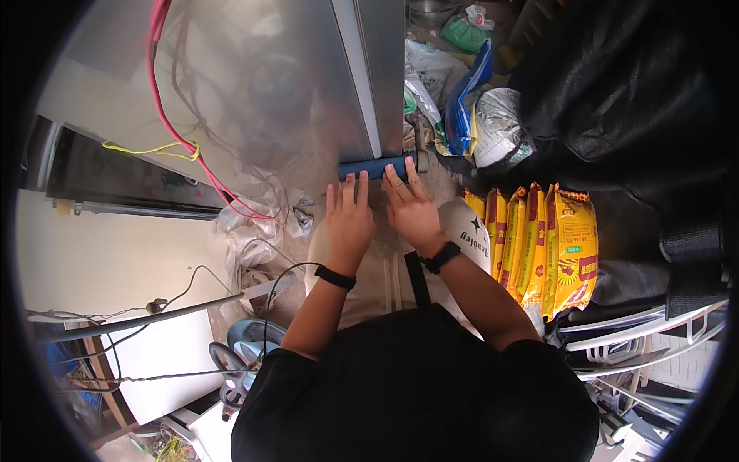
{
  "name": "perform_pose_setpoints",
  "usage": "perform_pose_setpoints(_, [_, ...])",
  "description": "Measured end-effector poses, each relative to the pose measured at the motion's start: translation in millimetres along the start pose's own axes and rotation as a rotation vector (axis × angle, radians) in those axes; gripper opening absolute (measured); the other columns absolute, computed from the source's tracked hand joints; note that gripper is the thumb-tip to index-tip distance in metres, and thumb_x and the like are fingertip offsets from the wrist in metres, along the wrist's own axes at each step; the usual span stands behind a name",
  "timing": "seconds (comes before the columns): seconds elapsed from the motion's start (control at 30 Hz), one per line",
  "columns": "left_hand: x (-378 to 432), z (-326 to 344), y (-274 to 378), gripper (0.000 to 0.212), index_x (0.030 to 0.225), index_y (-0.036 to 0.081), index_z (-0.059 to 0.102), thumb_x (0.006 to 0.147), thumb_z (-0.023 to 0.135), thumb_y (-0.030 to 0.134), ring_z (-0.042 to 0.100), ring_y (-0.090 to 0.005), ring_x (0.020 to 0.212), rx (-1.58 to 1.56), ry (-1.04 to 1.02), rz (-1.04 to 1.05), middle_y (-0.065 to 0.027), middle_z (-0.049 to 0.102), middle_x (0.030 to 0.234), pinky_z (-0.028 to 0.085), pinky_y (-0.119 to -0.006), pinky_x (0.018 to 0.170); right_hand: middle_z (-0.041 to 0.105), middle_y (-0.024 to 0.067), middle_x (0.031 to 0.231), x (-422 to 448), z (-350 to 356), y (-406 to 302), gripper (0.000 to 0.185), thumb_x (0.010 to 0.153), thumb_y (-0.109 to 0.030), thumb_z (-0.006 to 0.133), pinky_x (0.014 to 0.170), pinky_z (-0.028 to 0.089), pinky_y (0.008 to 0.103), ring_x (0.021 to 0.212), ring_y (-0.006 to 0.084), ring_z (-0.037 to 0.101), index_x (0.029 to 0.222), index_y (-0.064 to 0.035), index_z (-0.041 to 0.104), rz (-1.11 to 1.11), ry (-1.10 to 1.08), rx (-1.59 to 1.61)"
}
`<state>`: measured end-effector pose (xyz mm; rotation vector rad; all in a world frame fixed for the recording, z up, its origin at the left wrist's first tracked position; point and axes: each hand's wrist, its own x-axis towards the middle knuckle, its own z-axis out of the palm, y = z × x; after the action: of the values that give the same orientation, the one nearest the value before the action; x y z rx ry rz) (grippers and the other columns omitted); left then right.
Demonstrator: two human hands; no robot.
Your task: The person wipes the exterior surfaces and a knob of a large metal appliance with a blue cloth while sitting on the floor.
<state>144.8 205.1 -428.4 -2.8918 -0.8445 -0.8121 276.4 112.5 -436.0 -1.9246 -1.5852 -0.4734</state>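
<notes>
A folded dark blue cloth (375,166) lies along the lower end of a tall metal cabinet or door (288,75) with a pale vertical strip (359,75). My left hand (349,216) has its fingers spread and pointing away from me, with the fingertips at the cloth's near edge. On the cloth's right part rest the fingertips of my right hand (410,208), its fingers apart too. Neither hand is closed around anything. Both wrists wear a black band. Below my hands are my light-coloured trousers (369,283), printed with dark lettering on one leg.
Several yellow packets (568,248) stand in a row at the right. Beyond them lie tied plastic bags (499,124) and a black sheet or bag (600,81). A red cable (153,75) hangs at the left, above crumpled clear plastic (254,231). A metal rod (144,317) reaches in from the left.
</notes>
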Motion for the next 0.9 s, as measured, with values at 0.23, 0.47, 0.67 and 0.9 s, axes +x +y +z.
perform_pose_setpoints(0.23, [8.7,10.1,1.5,0.037,0.119,0.001,0.055,0.086,0.070,0.008,0.054,-0.0348,0.108,-0.558,0.353,-0.317,-0.0195,0.051,0.116,0.046,-0.044,0.094,0.057,0.0179,0.123,-3.0,11.9,-0.2,0.039,0.081,-0.011,0.071,0.094,0.047,0.0489,0.117,0.0413,0.054,0.117,-0.0016,0.061,0.347,0.301,0.267])
perform_pose_setpoints(0.47, [36.1,30.4,0.9,0.032,0.104,0.002,0.055,0.083,0.077,0.015,0.052,-0.0323,0.087,-0.815,0.494,-0.694,-0.0153,0.049,0.103,0.044,-0.041,0.083,0.066,0.0137,0.086,25.0,24.3,20.7,0.043,0.070,-0.032,0.086,0.074,0.051,0.0422,0.082,0.0366,0.063,0.096,-0.0054,0.062,0.480,0.334,0.221])
perform_pose_setpoints(0.67, [66.5,-9.8,-12.0,0.033,0.087,0.004,0.058,0.075,0.083,0.021,0.047,-0.0283,0.075,-0.501,0.639,-0.471,-0.0074,0.050,0.078,0.038,-0.040,0.070,0.066,0.0092,0.075,76.9,-22.9,9.8,0.039,0.065,-0.034,0.088,0.064,0.051,0.0391,0.068,0.0320,0.065,0.082,-0.0068,0.065,0.318,0.519,0.193])
perform_pose_setpoints(0.9, [149.0,-137.2,-18.6,0.036,0.086,0.005,0.060,0.071,0.087,0.026,0.050,-0.0251,0.076,-0.346,0.840,-0.241,-0.0044,0.057,0.081,0.038,-0.035,0.071,0.061,0.0077,0.065,174.9,-123.1,-14.3,0.043,0.062,-0.039,0.090,0.050,0.046,0.0347,0.054,0.0273,0.059,0.078,-0.0086,0.064,0.146,0.785,0.133])
